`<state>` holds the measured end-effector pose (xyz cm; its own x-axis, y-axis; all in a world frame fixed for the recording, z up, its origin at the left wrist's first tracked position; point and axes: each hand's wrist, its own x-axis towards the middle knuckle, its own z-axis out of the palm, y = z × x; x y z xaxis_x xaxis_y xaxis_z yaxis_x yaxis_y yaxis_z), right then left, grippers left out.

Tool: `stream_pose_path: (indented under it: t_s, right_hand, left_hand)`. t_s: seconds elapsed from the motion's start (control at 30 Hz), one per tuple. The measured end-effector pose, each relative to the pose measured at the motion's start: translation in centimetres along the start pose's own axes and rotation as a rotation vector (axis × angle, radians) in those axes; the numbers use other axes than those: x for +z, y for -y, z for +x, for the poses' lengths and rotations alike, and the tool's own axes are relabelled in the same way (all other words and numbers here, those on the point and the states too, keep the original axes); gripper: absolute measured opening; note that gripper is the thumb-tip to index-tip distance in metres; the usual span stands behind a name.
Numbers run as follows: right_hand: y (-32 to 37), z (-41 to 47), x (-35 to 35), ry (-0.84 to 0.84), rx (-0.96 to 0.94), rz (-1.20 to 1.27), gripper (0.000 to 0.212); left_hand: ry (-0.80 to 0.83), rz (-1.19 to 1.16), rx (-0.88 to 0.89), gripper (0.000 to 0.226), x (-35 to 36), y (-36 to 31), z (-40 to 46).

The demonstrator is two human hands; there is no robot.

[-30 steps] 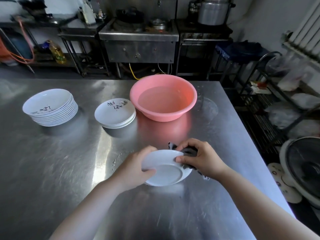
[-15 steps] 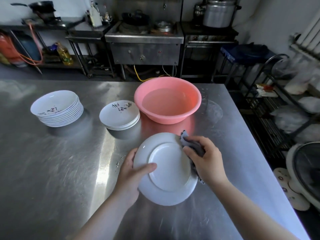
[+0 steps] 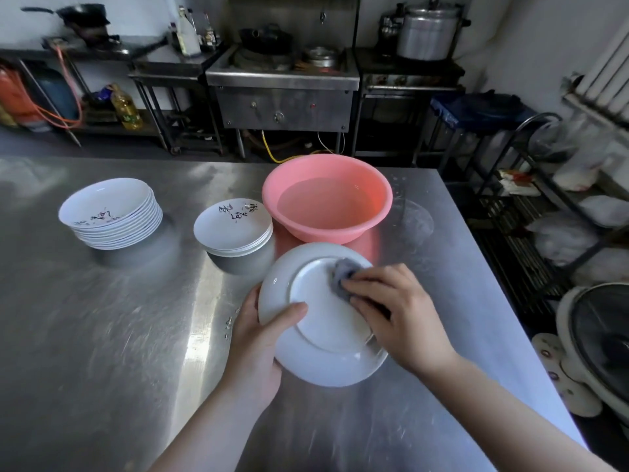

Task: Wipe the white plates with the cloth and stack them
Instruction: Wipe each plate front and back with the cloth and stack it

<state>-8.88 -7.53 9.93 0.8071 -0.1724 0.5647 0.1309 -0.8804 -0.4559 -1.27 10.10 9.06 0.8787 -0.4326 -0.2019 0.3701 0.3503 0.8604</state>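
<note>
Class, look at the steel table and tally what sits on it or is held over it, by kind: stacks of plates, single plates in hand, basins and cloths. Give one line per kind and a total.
Stacks of plates: 2, the taller left stack and the shorter middle stack
Held plate: 1
Pink basin: 1
Grey cloth: 1
Total: 5

My right hand covers most of the crumpled grey cloth, so only its upper end shows, and hides the right rim of the round white plate. That plate's upper face is turned away from me. My left grip's fingers sit behind it. Both forearms run off the bottom edge.
</note>
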Motion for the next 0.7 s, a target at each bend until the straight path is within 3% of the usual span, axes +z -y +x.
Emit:
stream_pose_path:
  t_s: [0.07, 0.1, 0.23, 0.4, 0.6, 0.7]
  right_hand:
    - [1.3, 1.3, 0.4, -0.123, 0.147, -0.022, 0.025]
    - [2.2, 1.6, 0.7, -0.132, 0.124, -0.016, 0.025]
    - [3.4, 1.2, -0.5, -0.047, -0.207, -0.012, 0.023]
    - [3.3, 4.2, -2.8, -0.288, 0.042, -0.013, 0.025]
    - [6.0, 10.9, -8.1, -0.526, 0.001, 0.156, 0.025]
    - [8.7, 13.2, -9.4, -0.431, -0.175, 0.090, 0.025]
  left_hand:
    - [0.027, 0.005, 0.024, 0.056, 0.8, -0.6, 0.2]
    - [0.040, 0.001, 0.038, 0.056, 1.1, -1.0, 0.4]
    - [0.094, -0.047, 0.108, 0.057, 1.7, -3.1, 0.7]
    - [0.113, -0.027, 0.194, 0.058, 3.3, -5.0, 0.0]
    - [0.262, 0.064, 0.432, 0.059, 7.4, -12.0, 0.8]
    - [0.389, 0.109, 0.490, 0.052, 9.8, -14.0, 1.1]
